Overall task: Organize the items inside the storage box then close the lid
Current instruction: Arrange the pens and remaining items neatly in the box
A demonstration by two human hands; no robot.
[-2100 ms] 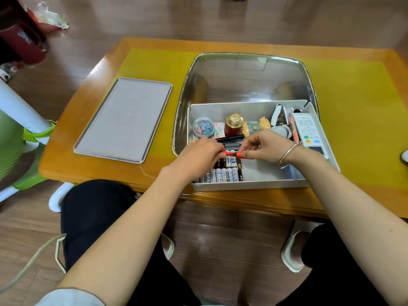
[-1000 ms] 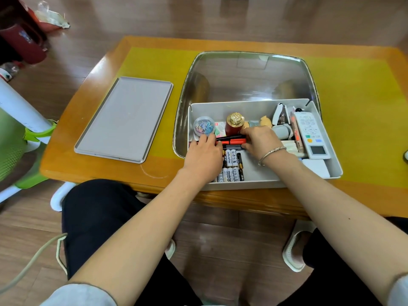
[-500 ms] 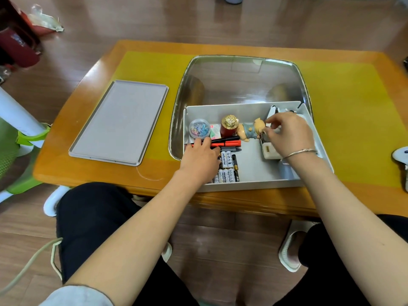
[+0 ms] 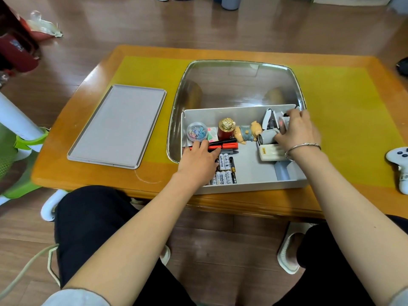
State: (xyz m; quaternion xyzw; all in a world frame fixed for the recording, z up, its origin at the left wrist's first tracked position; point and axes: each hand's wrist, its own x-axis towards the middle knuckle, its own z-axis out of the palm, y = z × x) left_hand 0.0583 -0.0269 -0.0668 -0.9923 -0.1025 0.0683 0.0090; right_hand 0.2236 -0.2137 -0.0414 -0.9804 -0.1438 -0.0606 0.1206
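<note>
The grey storage box (image 4: 242,187) stands open at the table's near edge. My left hand (image 4: 198,164) lies flat inside its left part, fingertips on the red and black pens (image 4: 228,145) and palm over the batteries (image 4: 225,173). My right hand (image 4: 298,131) is curled over the items in the far right corner, thumb against a grey cylinder (image 4: 266,136), fingers beside the white stapler (image 4: 268,119). What it grips is hidden. A clip jar (image 4: 196,131), a red gold-capped bottle (image 4: 226,129), a pig figurine (image 4: 247,133) and a cream block (image 4: 270,152) lie between my hands.
The grey lid (image 4: 117,127) lies flat on the table to the left of the box. Behind the box is a shiny rounded glass panel (image 4: 238,85). A white game controller (image 4: 400,164) sits at the table's right edge. My knees are under the near edge.
My right hand let go of the red pen and moved from the pens to the far right corner. The left hand stayed on the pens and batteries.
</note>
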